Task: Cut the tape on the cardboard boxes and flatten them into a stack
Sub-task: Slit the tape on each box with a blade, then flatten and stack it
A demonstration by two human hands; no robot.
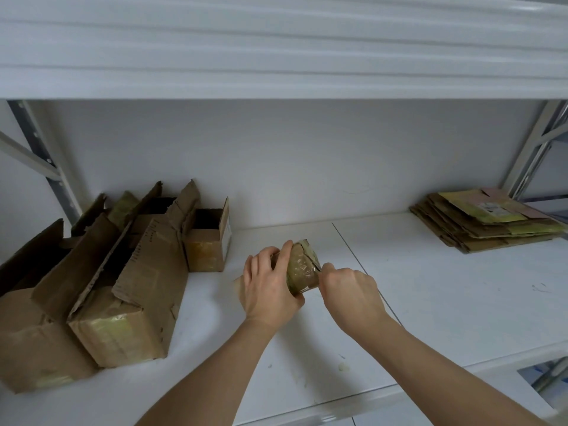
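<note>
Your left hand (270,287) grips the small taped box (302,267) mid-shelf (430,302). Your right hand (350,292) is curled tight around a blade at the box's right end.

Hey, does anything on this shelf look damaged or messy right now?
Yes. The open boxes at the left have torn, ragged flaps that lean unevenly. The flattened stack at the far right is fanned rather than squared.

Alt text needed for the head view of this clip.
A person's left hand holds a small taped brown cardboard box on a white shelf while the right hand cuts its tape. Open brown cardboard boxes stand left; a stack of flattened cardboard lies right.
</note>
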